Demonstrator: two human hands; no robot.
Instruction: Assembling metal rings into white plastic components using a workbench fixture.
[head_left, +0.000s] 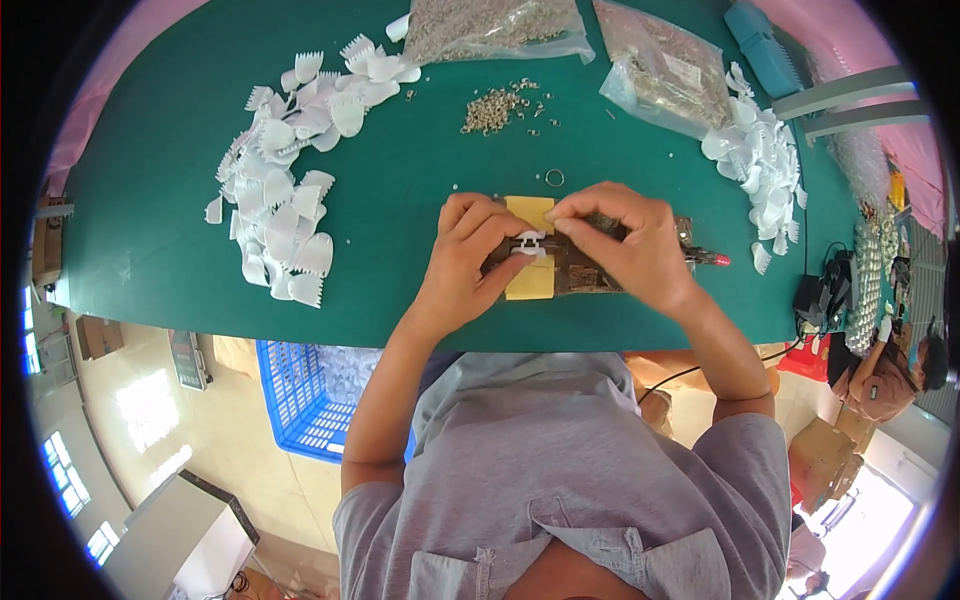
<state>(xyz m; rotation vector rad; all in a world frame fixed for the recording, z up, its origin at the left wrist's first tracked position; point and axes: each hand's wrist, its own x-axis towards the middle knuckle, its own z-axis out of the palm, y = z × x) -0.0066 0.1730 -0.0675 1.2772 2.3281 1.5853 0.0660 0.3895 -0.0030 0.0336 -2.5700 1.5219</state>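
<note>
My left hand [468, 252] is closed, its fingers and thumb pinching a white toothed plastic hair claw clip [530, 243] at a dark metal jig [582, 277]. Yellow pads [530, 287] lie on the jig, above and below the clip. Close to the clip's right side, the thumb and fingertips of my right hand [625, 240] are pressed together; whatever they hold is too small to make out. A small metal ring [554, 178] lies just beyond the jig. Farther off is a pile of small metal springs [490, 112]. A red-tipped part [712, 259] sticks out at the jig's right end.
White toothed clip pieces [283, 205] are heaped at left, with more clip pieces [765, 175] at right. Clear bags of metal parts [495, 28] lie at the back of the green table [400, 290]. A blue basket [300, 400] stands below the front edge. Another person [885, 370] is at far right.
</note>
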